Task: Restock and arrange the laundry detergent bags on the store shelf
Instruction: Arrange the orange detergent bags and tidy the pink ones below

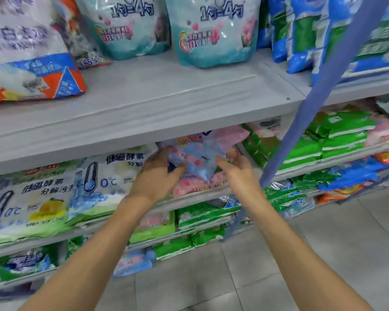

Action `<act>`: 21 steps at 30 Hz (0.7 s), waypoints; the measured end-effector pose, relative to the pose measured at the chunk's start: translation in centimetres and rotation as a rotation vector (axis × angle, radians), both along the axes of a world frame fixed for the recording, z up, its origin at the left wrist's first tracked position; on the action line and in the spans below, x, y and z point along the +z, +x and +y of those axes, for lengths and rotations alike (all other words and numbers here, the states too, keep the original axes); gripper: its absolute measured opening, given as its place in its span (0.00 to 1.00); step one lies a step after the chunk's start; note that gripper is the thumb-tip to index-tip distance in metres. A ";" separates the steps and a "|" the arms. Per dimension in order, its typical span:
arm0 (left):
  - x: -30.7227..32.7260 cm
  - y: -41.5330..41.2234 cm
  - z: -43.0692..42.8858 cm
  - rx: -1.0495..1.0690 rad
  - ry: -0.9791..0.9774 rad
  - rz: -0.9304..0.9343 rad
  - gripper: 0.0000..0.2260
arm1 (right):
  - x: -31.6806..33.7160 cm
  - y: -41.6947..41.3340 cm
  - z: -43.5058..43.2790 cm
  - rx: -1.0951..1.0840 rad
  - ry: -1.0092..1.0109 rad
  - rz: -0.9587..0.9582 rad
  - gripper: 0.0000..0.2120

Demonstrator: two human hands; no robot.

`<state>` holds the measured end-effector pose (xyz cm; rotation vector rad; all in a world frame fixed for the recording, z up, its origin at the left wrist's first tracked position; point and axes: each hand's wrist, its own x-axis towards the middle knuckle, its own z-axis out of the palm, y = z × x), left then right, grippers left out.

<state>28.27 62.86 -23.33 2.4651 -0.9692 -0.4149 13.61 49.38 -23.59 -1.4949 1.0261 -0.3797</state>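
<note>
A light blue and pink detergent bag [200, 156] is tilted at the mouth of the second shelf, above a stack of pink bags [198, 187]. My left hand [157, 176] grips its left side, thumb on the front. On the right, my right hand [236, 169] holds the bag's right edge with fingers curled under it and thumb pointing left. The bag's upper part is hidden under the grey shelf board [144, 113].
White and green "0°C" bags [94, 187] lie left of the pink stack, green bags [301, 151] to the right. A blue upright post [319, 104] crosses diagonally at right. Teal pouches [213, 32] stand on the shelf above. Grey floor tiles [279, 265] lie below.
</note>
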 end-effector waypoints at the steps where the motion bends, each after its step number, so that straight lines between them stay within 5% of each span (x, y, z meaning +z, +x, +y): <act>1: -1.1 1.0 -0.8 0.012 -0.010 0.019 0.24 | -1.1 1.0 -0.7 -0.010 0.022 -0.022 0.21; 5: -4.7 3.8 -4.1 0.075 0.003 0.006 0.35 | -4.4 3.9 -2.5 0.010 0.063 -0.075 0.10; 11: -6.9 4.0 -5.6 0.143 0.061 -0.073 0.42 | -6.8 5.5 -1.6 -0.016 0.003 -0.246 0.05; 16: -7.7 3.6 -5.1 0.109 0.109 -0.171 0.38 | -8.2 7.6 -2.0 -0.199 0.143 -0.316 0.19; 21: -6.8 2.6 -3.8 0.069 0.029 -0.032 0.38 | -6.9 6.2 -0.8 -0.166 0.225 -0.346 0.19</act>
